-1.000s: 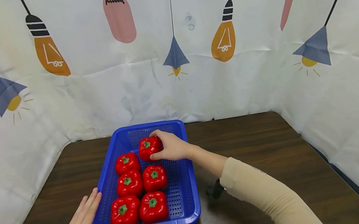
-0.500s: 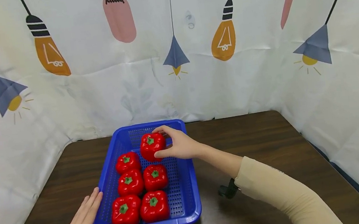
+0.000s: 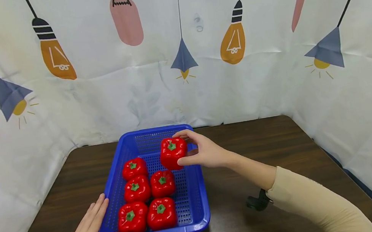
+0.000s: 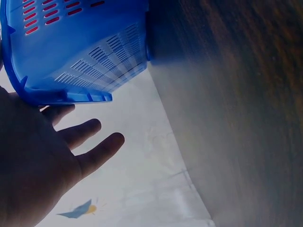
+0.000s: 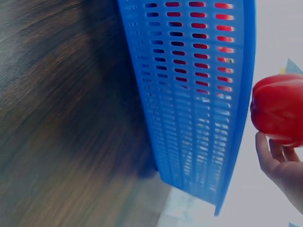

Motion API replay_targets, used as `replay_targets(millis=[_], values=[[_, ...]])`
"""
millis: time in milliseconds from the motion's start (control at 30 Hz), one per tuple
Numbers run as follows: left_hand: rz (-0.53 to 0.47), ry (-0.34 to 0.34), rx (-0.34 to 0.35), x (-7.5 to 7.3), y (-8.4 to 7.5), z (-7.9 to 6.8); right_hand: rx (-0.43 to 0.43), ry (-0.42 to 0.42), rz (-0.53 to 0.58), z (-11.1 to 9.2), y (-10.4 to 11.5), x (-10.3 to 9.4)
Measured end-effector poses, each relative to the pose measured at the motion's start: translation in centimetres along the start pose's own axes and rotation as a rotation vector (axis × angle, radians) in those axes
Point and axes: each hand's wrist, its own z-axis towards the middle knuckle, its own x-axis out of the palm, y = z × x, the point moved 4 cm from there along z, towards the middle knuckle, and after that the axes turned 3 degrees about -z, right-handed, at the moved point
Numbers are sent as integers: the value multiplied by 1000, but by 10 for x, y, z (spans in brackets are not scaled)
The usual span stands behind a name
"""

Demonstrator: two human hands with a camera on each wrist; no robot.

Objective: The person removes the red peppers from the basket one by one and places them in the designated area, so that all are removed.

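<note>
My right hand (image 3: 203, 150) grips a glossy red bell pepper (image 3: 173, 152) with a green stem, thumb on its near side and fingers behind. In the right wrist view the held bell pepper (image 5: 279, 111) shows level with the rim of the blue basket (image 5: 182, 94). Several more red bell peppers (image 3: 136, 189) sit in the basket (image 3: 200, 198), in two columns toward its left and front. Along the basket's left rim lies my left hand (image 3: 83, 231), fingers extended and thumb at the near corner. In the left wrist view the left hand's fingers (image 4: 102, 151) are spread beside the basket wall.
The slotted plastic basket stands on a dark wood-grain table (image 3: 244, 140). White cloth (image 3: 101, 99) printed with lamps and bulbs hangs behind the table and along both sides. A black strap device (image 3: 259, 200) sits at the right forearm.
The right hand has lifted the bell pepper from the back of the basket and carried it rightward, toward the right rim. The left hand keeps its place on the basket.
</note>
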Motion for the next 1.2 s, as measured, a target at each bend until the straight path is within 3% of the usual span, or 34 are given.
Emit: replay_targets(millis=[367, 767, 1200], values=[[-11, -21, 35, -2, -4, 2, -10, -72, 6, -27, -3, -42], [-16, -10, 34, -4, -8, 2, 69, -148, 5, -57, -28, -79], [-26, 8, -13, -3, -4, -1, 169, -142, 18, -74, -56, -89]])
